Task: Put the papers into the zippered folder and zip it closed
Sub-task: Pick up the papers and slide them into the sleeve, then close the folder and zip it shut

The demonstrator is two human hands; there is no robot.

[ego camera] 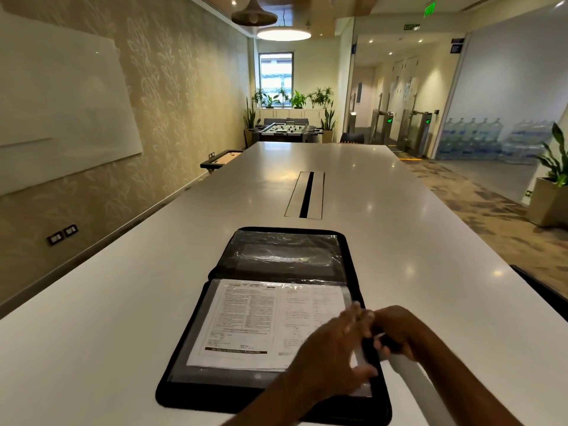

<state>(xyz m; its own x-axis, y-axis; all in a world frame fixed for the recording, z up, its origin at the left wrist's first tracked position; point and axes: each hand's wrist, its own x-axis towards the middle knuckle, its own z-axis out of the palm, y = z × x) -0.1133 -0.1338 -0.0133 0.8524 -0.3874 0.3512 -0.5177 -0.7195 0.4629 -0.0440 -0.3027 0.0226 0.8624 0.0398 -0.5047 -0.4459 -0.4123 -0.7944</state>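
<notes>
A black zippered folder (190, 392) lies open on the white table, its far half (289, 259) covered in clear plastic. Printed papers (246, 324) sit in the near half under a clear sleeve. My left hand (332, 358) rests flat on the right part of the papers, fingers spread toward the folder's right edge. My right hand (399, 330) comes in from the right and its fingers curl around that right edge, touching the left fingertips. Both hands are slightly blurred. The zipper pull is hidden from view.
The long white table (123, 318) stretches ahead, with a cable slot (305, 195) in its middle just beyond the folder. A dark chair back (541, 290) stands at the table's right side. A whiteboard hangs on the left wall.
</notes>
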